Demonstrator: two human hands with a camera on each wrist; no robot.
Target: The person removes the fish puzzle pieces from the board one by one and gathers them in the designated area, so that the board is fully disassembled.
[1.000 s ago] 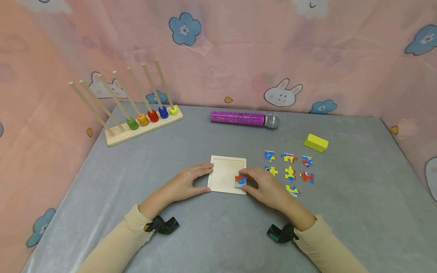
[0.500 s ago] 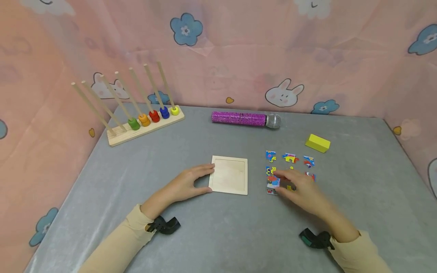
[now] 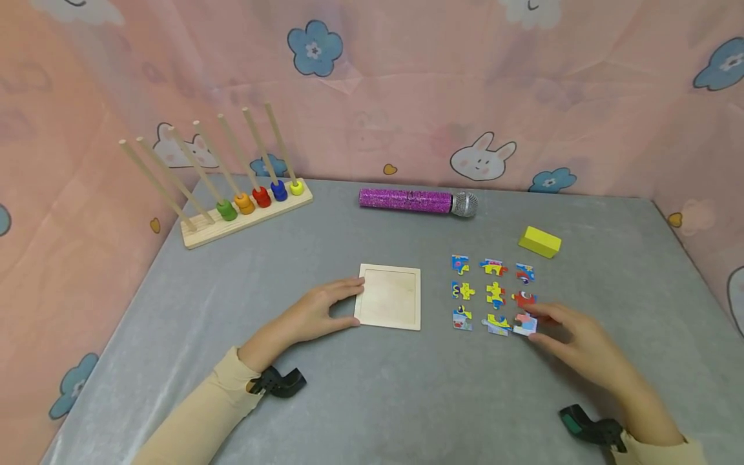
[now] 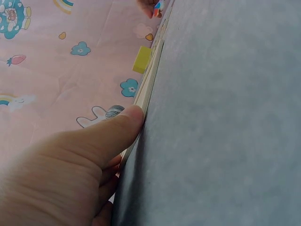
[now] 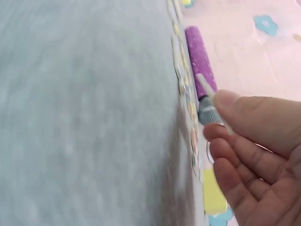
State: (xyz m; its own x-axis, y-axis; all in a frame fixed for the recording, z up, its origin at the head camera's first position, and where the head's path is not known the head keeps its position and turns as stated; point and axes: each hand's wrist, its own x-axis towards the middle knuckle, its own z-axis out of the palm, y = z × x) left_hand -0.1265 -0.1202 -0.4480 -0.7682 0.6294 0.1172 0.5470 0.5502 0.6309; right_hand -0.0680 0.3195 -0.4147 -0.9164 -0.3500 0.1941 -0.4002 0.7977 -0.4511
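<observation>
In the head view my right hand [image 3: 587, 345] pinches a puzzle piece [image 3: 526, 324] between thumb and fingers at the right end of the nearest row of pieces. The right wrist view shows this piece edge-on, raised off the table. Several loose puzzle pieces [image 3: 495, 295] lie in rows beside it. My left hand [image 3: 321, 314] holds the left edge of a square wooden puzzle tray [image 3: 391, 326]; its recess shows bare wood. In the left wrist view the thumb lies along the tray's edge, and the other fingers are partly hidden behind it.
A wooden peg stand [image 3: 247, 223] with coloured rings is at the back left. Behind the tray lies a purple microphone [image 3: 415, 201]. A yellow block [image 3: 540, 242] sits beyond the pieces. A patterned pink cloth [image 3: 383, 97] hangs along the table's back.
My right hand has carried the puzzle piece from over the tray rightward across the other pieces, to the right end of the nearest row. My left hand has stayed at the tray.
</observation>
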